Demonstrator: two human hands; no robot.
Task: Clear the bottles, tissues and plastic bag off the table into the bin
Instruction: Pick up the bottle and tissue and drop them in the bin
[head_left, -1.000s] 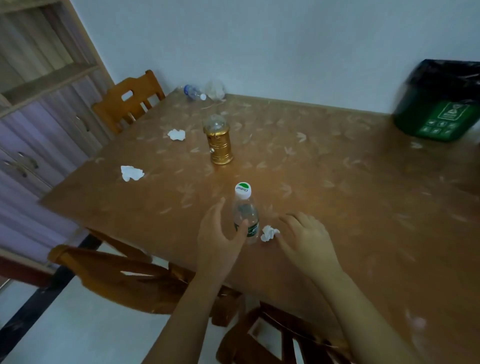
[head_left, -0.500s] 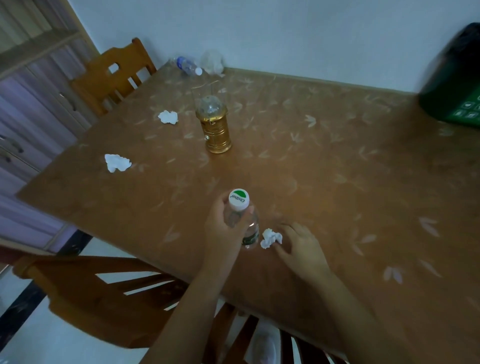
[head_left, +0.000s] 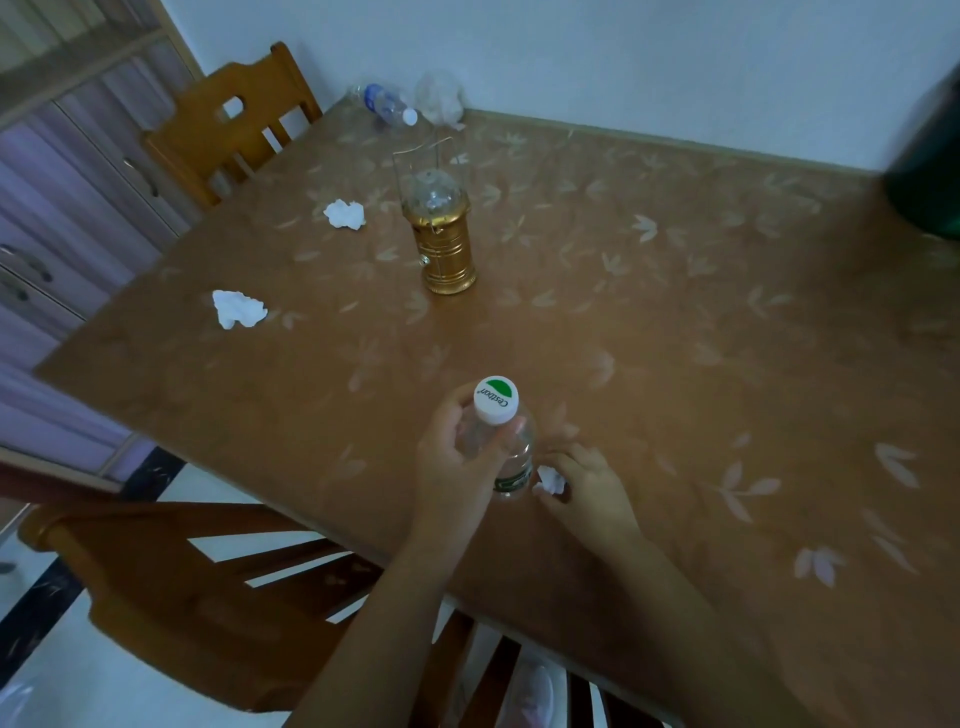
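Note:
My left hand (head_left: 454, 462) grips a clear bottle (head_left: 511, 457) with a white and green cap, upright near the table's front edge. Right beside it, my right hand (head_left: 587, 491) pinches a small crumpled tissue (head_left: 550, 479) on the tabletop. Two more crumpled tissues lie on the left side, one (head_left: 236, 309) nearer and one (head_left: 345, 214) farther back. A second bottle (head_left: 387, 104) lies on its side at the far corner, next to a crumpled clear plastic bag (head_left: 441, 98). The dark green bin (head_left: 927, 171) shows only partly at the right edge.
A gold lantern (head_left: 447, 244) stands mid-table. The brown leaf-patterned table (head_left: 675, 338) meets the wall at the back. Wooden chairs stand at the far left (head_left: 234, 130) and at the front (head_left: 208, 597). A cabinet (head_left: 57, 197) fills the left.
My left hand has closed round the bottle and my right hand has closed on the small tissue. The view has dropped and shifted left, pushing the bin to the right edge.

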